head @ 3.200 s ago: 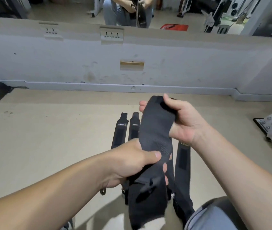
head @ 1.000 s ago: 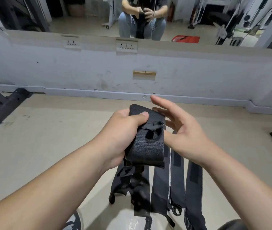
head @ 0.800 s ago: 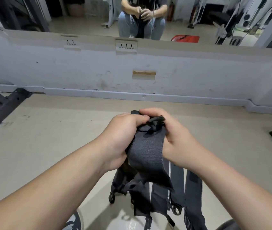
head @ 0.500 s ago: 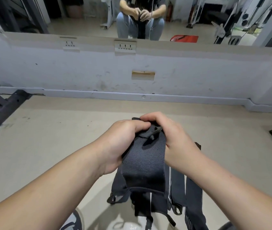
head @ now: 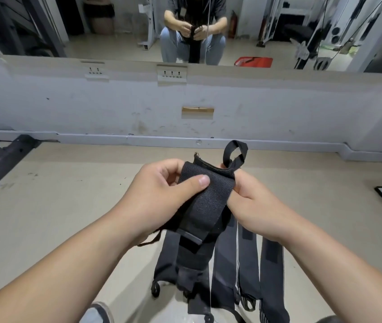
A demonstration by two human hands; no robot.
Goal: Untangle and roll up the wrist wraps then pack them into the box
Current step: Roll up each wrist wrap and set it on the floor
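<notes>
While the other wraps (head: 271, 264) lie side by side on the floor (head: 45, 229) closest to the person, flat and already separated, the held wrap (head: 205, 201) hangs above them between both hands. The left hand (head: 159, 197) pinches it, thumb flat on the front of the fabric and fingers (head: 171, 165) curled behind. The right hand (head: 257, 206) grasps the right edge, its fingertips hidden by the cloth. Half a second ago both hands were bunched tight over the top end with the thumb loop (head: 243, 150) crushed under them. Now the loop stands free above the right hand and the top edge is turned over in a first short fold. That suggests this wrap's end is untangled and the rolling is only starting, so most of its length is left to wind. No box is in view. Beyond the hands run bare floor, the scuffed wall (head: 68, 108) and a mirror (head: 115, 31).
</notes>
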